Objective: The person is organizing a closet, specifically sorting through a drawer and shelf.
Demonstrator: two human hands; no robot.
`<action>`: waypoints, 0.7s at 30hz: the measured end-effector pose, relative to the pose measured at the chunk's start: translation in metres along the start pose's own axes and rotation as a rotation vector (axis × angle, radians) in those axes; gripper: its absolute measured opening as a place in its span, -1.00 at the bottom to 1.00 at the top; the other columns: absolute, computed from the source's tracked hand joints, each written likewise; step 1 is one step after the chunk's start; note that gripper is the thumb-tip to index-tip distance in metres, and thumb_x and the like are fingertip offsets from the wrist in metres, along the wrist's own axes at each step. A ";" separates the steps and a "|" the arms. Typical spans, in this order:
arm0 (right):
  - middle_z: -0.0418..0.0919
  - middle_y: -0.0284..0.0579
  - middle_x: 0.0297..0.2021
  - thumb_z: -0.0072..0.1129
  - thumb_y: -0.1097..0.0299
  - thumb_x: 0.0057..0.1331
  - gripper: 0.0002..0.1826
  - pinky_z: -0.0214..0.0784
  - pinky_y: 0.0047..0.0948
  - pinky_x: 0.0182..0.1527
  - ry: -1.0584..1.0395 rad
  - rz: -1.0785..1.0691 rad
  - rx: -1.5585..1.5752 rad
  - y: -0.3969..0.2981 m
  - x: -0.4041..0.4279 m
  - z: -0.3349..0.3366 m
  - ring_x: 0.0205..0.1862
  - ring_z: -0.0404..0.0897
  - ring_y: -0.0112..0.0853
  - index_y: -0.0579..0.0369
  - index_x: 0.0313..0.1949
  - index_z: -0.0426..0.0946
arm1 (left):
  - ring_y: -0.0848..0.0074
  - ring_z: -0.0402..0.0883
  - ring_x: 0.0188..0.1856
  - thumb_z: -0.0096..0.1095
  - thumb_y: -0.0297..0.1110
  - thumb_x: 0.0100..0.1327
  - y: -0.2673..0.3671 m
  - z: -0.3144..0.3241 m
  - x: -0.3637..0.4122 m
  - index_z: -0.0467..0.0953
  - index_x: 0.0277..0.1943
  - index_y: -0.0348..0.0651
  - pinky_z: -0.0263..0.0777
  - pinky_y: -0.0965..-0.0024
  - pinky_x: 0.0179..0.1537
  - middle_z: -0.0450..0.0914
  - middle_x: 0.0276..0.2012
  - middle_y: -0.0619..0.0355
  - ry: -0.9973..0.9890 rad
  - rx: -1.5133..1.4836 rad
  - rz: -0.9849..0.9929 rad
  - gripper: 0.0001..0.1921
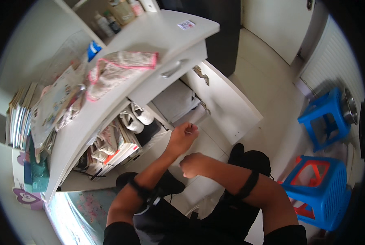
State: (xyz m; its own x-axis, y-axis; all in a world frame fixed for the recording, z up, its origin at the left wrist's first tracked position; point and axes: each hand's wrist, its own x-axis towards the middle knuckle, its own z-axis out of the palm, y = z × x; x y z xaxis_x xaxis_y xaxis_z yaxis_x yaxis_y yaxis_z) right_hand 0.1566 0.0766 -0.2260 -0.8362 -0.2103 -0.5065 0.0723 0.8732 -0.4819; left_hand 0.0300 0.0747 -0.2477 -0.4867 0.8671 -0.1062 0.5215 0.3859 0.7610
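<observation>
My left hand (181,138) is raised in front of the open cabinet, its fingers curled around something small and thin that I cannot make out. Just below and to the right, my right hand (192,165) is bent inward with its fingers hidden beneath it; whether it holds anything does not show. Beyond them stands an open white cabinet door (228,107) with metal hinges. Inside the cabinet lies a grey flat item (174,99). White shoes (132,121) sit on the shelf to the left, beside stacked books and papers (121,157).
A grey cloth with pink edging (121,69) lies on the white desk top (158,33). Books (20,119) stand at the far left. Blue plastic stools (326,183) are at the right, one near a metal bowl (349,105). A drawer handle (173,69) juts out.
</observation>
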 end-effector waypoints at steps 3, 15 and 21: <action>0.75 -0.12 0.06 0.31 0.29 0.21 -0.62 0.55 0.07 0.04 -0.132 0.121 0.058 -0.010 0.006 0.004 0.09 0.71 -0.03 -0.04 0.04 0.75 | 0.06 0.58 0.21 0.45 -0.20 0.18 -0.038 0.042 0.071 0.48 0.17 -0.14 0.49 0.04 0.21 0.62 0.10 -0.02 0.129 0.486 -0.001 -0.48; 0.71 -0.17 0.10 0.40 0.22 0.22 -0.57 0.32 0.14 0.20 -0.174 0.215 0.099 -0.041 0.016 -0.029 0.17 0.65 -0.11 -0.11 0.10 0.72 | 0.14 0.75 0.07 0.37 -0.33 0.24 -0.118 0.018 0.172 0.56 0.12 -0.09 0.66 0.12 -0.02 0.72 0.04 -0.03 0.082 1.149 -0.134 -0.62; 0.73 -0.18 0.04 0.43 0.23 0.17 -0.57 0.37 0.04 0.13 -0.096 0.126 0.014 -0.034 0.009 -0.034 0.11 0.67 -0.18 -0.05 0.06 0.74 | 0.06 0.79 -0.06 0.33 -0.25 0.28 -0.057 -0.029 0.185 0.67 -0.14 -0.08 0.65 0.05 -0.08 0.76 -0.12 -0.02 0.275 1.137 -0.100 -0.83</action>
State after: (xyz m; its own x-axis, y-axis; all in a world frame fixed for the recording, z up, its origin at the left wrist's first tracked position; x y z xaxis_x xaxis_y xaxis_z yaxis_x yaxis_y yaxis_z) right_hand 0.1281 0.0601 -0.1904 -0.7643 -0.1413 -0.6292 0.1811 0.8894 -0.4197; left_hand -0.1104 0.2043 -0.2918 -0.6235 0.7734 0.1145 0.7306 0.6285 -0.2670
